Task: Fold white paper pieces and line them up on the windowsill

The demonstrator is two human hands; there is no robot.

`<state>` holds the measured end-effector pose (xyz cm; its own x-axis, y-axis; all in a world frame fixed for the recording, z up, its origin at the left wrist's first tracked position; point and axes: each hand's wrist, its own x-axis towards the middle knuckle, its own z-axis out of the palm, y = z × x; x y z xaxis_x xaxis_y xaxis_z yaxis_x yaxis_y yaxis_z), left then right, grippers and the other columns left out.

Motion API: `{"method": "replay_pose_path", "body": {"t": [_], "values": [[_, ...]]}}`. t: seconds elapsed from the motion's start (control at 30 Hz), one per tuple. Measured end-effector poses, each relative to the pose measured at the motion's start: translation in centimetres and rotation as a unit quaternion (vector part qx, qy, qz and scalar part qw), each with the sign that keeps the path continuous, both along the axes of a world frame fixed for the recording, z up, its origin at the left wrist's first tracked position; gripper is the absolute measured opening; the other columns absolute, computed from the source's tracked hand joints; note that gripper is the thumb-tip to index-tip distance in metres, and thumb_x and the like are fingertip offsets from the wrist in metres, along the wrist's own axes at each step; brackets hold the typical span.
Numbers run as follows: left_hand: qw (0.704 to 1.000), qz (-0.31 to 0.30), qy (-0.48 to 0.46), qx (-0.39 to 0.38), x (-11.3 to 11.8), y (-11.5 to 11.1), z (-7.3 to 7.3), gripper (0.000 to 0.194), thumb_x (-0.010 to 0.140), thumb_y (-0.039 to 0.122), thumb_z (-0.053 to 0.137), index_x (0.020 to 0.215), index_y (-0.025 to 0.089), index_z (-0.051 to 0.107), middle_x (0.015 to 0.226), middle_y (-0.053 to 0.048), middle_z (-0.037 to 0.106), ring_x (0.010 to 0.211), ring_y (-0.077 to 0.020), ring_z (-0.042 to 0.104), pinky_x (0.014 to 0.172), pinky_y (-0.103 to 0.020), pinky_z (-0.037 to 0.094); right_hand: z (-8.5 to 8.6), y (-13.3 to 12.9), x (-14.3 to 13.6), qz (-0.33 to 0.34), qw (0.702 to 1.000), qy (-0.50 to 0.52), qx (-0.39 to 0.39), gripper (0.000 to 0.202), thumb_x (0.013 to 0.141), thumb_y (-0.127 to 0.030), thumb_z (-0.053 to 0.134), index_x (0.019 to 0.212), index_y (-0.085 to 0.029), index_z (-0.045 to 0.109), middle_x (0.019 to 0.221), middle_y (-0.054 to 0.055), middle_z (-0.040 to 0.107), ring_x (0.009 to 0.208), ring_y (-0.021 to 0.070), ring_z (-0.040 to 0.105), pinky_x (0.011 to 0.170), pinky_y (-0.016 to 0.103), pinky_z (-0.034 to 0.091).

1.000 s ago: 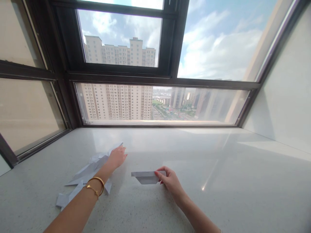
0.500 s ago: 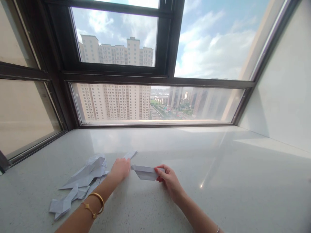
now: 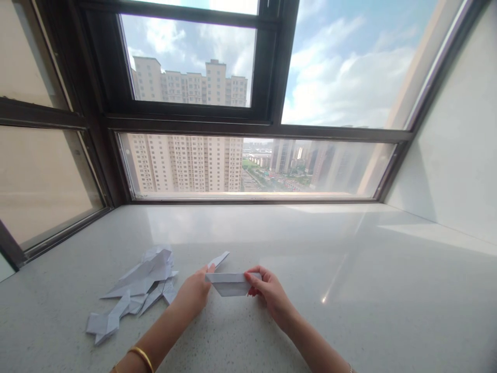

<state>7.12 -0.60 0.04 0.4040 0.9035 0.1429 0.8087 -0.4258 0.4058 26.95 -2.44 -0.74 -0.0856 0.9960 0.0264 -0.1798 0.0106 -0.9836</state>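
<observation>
Between finger and thumb, my right hand (image 3: pixel 267 292) pinches the right end of a folded white paper strip (image 3: pixel 227 285) with a slanted lower edge. My left hand (image 3: pixel 199 291) is closed at the strip's left end. From its fingers a second, narrow folded paper (image 3: pixel 219 260) sticks out up and to the right. Part of that second paper is hidden by the fingers. To the left of my left hand lies a pile of folded white papers (image 3: pixel 145 274), with one bent piece (image 3: pixel 103 324) at its near left side.
The papers lie on a pale speckled sill (image 3: pixel 310 243). Beyond it stands a dark-framed window (image 3: pixel 252 201), with tall buildings outside. A white wall (image 3: pixel 458 155) bounds the right side, and more window panes are at the left.
My left hand has turned and moved slightly lower, with the narrow paper still in it. The strip in my right hand has levelled out and now overlaps my left fingers. The view has shifted a little.
</observation>
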Motion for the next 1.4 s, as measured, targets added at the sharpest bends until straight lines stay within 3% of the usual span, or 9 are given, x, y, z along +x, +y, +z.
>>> {"method": "replay_pose_path", "body": {"t": [0.1,0.2,0.37,0.43,0.7,0.9,1.0,1.23,1.4], "values": [[0.999,0.003,-0.037,-0.005,-0.3,-0.3,0.6,0.052,0.068,0.002,0.035,0.118,0.009,0.047,0.116,-0.016,0.054,0.108,-0.0232,0.048,0.091,-0.034,0.036,0.0,0.0,-0.1,0.011,1.0,-0.013,0.006,0.036,0.056,-0.048,0.067,0.068,-0.015,0.057,0.045,-0.005,0.052,0.042,0.0084,0.045,0.044,0.021,0.032],[0.988,-0.006,-0.146,-0.056,-0.3,-0.5,1.3,0.049,0.065,0.007,0.043,0.114,0.013,0.051,0.106,-0.009,0.061,0.1,-0.0209,0.054,0.085,-0.028,0.041,0.0,0.0,-0.2,0.009,1.0,-0.013,0.024,0.034,0.058,-0.047,0.066,0.069,-0.015,0.058,0.049,-0.004,0.054,0.045,0.0091,0.047,0.046,0.021,0.034],[0.891,0.004,-0.389,-0.235,-0.2,-0.8,0.7,0.041,0.065,0.024,0.052,0.104,0.013,0.057,0.087,-0.003,0.066,0.084,-0.0189,0.059,0.072,-0.029,0.047,0.4,-0.1,0.1,-0.036,0.997,-0.025,0.058,0.036,0.058,-0.046,0.068,0.078,-0.016,0.059,0.052,-0.004,0.054,0.046,0.0096,0.046,0.045,0.021,0.033],[0.857,0.001,-0.435,-0.276,-0.1,-0.9,0.3,0.039,0.063,0.028,0.056,0.099,0.012,0.06,0.083,-0.003,0.066,0.081,-0.0183,0.058,0.073,-0.029,0.046,0.5,-0.1,0.3,-0.058,0.995,-0.04,0.067,0.037,0.058,-0.047,0.067,0.079,-0.017,0.059,0.052,-0.004,0.054,0.047,0.01,0.046,0.044,0.021,0.032],[0.868,-0.006,-0.397,-0.298,0.6,-1.1,-0.7,0.022,0.057,0.021,0.06,0.076,0.012,0.065,0.061,0.002,0.061,0.061,-0.0135,0.054,0.061,-0.024,0.04,1.2,0.0,1.4,-0.123,0.97,-0.141,0.155,0.027,0.063,-0.045,0.064,0.072,-0.018,0.063,0.079,0.005,0.065,0.091,0.0234,0.054,0.077,0.031,0.039],[0.841,-0.002,-0.46,-0.284,1.0,-1.4,-0.3,0.049,0.054,0.024,0.065,0.101,0.014,0.057,0.079,-0.002,0.064,0.072,-0.0156,0.056,0.065,-0.024,0.04,0.9,-0.1,1.0,-0.036,0.991,-0.083,0.099,0.036,0.063,-0.046,0.064,0.086,-0.018,0.061,0.064,0.001,0.063,0.059,0.0158,0.055,0.054,0.025,0.04],[0.813,-0.011,-0.506,-0.288,1.0,-1.7,0.1,0.051,0.057,0.029,0.067,0.104,0.013,0.054,0.081,-0.004,0.064,0.077,-0.0167,0.057,0.071,-0.026,0.04,0.7,-0.1,0.8,-0.055,0.995,-0.039,0.072,0.037,0.061,-0.045,0.066,0.086,-0.018,0.061,0.063,0.0,0.062,0.06,0.0152,0.055,0.055,0.025,0.04],[0.785,0.005,-0.515,-0.345,0.9,-2.6,0.8,0.042,0.056,0.031,0.072,0.092,0.015,0.058,0.093,-0.006,0.061,0.077,-0.0167,0.058,0.073,-0.031,0.045,0.8,-0.1,0.9,-0.078,0.996,0.029,0.031,0.03,0.059,-0.043,0.068,0.076,-0.018,0.064,0.068,0.0,0.063,0.064,0.0141,0.055,0.058,0.023,0.041],[0.745,0.002,-0.56,-0.362,1.2,-2.6,1.0,0.056,0.057,0.027,0.072,0.106,0.015,0.049,0.091,-0.006,0.062,0.082,-0.0172,0.059,0.077,-0.031,0.045,0.7,-0.3,0.6,-0.056,0.998,0.036,-0.003,0.032,0.059,-0.042,0.069,0.077,-0.017,0.063,0.069,0.001,0.063,0.064,0.0148,0.055,0.058,0.027,0.045]]}}
